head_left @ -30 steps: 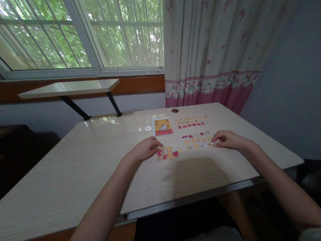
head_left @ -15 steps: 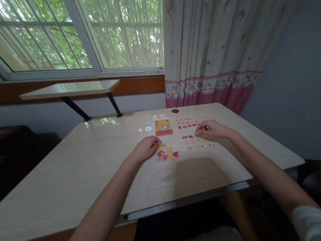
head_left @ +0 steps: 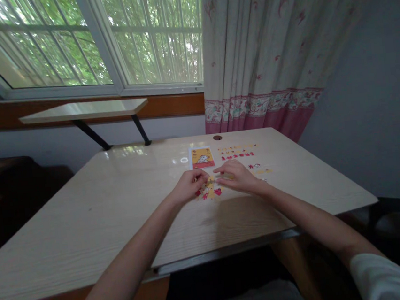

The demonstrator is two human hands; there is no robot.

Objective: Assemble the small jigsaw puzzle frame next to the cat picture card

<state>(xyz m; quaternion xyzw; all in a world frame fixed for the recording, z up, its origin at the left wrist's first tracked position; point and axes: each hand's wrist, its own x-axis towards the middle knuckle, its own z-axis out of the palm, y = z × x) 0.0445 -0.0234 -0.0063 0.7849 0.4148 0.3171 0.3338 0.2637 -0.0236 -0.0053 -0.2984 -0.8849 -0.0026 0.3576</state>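
Note:
My left hand (head_left: 193,183) is closed in a pinch over the pile of loose jigsaw pieces (head_left: 210,194). A small yellow puzzle piece (head_left: 209,179) shows at its fingertips, partly hidden. Just to the right, my right hand (head_left: 236,175) has its thumb and fingers apart, pointing at the left fingertips, with nothing seen between them. Red, yellow and white pieces make up the pile. Beyond my right hand lie rows of sorted pieces, among them a row of red pieces (head_left: 238,156); my hand and forearm cover part of the nearer rows.
A picture card (head_left: 201,158) of a white animal on yellow and red lies behind my hands. The wooden desk (head_left: 121,214) has a round cable hole (head_left: 217,138) at its back edge. A raised shelf (head_left: 86,110) stands at back left, a curtain (head_left: 249,70) behind.
My right hand has moved left from the sorted rows to beside my left hand, and its fingers have opened. My left hand has shifted slightly right, still pinched.

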